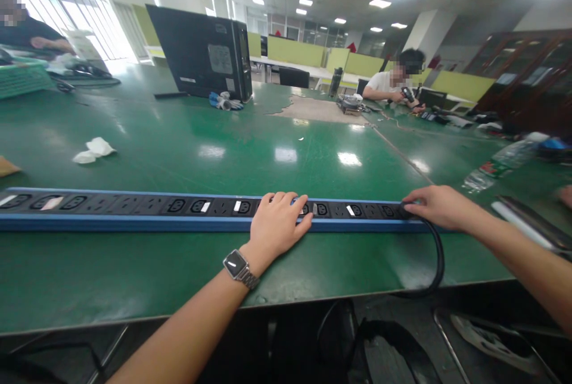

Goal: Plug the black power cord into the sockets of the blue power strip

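Observation:
A long blue power strip (pixel 134 223) with a black face of several sockets lies along the near part of the green table. My left hand (pixel 279 220) rests flat on top of it near the middle, fingers apart, covering some sockets. At the strip's right end, my right hand (pixel 435 205) pinches a black plug (pixel 404 211); the fingers partly hide it. A black power cord (pixel 440 259) loops from there down over the table's front edge. White labels mark some sockets.
A black computer case (pixel 205 53) stands at the back, beside blue-grey gloves (pixel 226 101). Crumpled tissue (pixel 96 149) lies left, a plastic bottle (pixel 500 164) and a dark flat object (pixel 531 226) right. A co-worker (pixel 397 77) sits across; another person (pixel 31 33) is far left.

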A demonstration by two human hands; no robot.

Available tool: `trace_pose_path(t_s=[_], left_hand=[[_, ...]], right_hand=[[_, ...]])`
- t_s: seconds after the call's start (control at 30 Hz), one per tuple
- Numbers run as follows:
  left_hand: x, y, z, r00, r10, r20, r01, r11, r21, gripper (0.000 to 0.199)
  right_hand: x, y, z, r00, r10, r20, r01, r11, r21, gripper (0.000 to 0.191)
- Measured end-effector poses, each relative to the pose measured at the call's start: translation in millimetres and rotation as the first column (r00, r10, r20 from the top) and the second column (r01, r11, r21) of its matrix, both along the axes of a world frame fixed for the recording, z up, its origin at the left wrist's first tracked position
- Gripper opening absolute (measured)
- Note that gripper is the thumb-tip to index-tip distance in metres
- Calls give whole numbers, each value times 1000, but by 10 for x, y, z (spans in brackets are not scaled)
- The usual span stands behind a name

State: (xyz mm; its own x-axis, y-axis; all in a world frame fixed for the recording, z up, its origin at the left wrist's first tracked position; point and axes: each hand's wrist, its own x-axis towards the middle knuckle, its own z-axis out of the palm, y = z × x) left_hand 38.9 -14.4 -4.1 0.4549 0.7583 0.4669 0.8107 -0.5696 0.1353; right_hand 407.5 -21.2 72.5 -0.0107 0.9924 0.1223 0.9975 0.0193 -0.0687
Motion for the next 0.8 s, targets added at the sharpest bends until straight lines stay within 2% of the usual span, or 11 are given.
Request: trace_pose_path(t_s=[0.07,0.13,0.2,0.27,0.33,0.4,0.43,0.5,0.6,0.7,0.8], left_hand=[[14,-17,12,998,3,55,-3,1000,-3,42],[60,-65,50,989,-40,140,38,999,18,50],[121,-136,114,969,-142,204,128,988,82,54],[138,-198,192,939,-237,248,197,965,176,48],[37,-217,261,924,-241,297,167,953,253,39],[-217,-184,296,916,-152,371,42,956,289,33],[-395,-157,295,910,-87,406,-36,958,286,33],[-802,-104,256,874,47,483,-185,952,242,34],[-1350,-69,144,857,178,484,-252,963,92,42],[-1629,-68,75,875,200,442,-200,979,-47,39],[-1662,-59,94,924,105,368,-70,992,-106,34]], right_hand=[[-185,11,239,998,-58,2,57,991,120,20],[-557,-27,448,997,-68,-48,78,969,236,26],[-1068,-122,556,983,70,-169,-39,983,181,31],[-1585,-239,546,893,271,-360,-269,961,56,38],[-1943,-328,441,729,400,-556,-420,902,98,46],[-2045,-353,264,572,453,-684,-429,876,222,48],[-2000,-339,150,546,454,-704,-380,883,275,46],[-1775,-267,-120,634,398,-663,-226,915,334,40],[-1348,-136,-562,853,222,-472,-26,922,387,35],[-1104,-75,-889,928,205,-310,-34,877,480,31],[-1081,-78,-1027,951,229,-207,-74,820,568,27]])
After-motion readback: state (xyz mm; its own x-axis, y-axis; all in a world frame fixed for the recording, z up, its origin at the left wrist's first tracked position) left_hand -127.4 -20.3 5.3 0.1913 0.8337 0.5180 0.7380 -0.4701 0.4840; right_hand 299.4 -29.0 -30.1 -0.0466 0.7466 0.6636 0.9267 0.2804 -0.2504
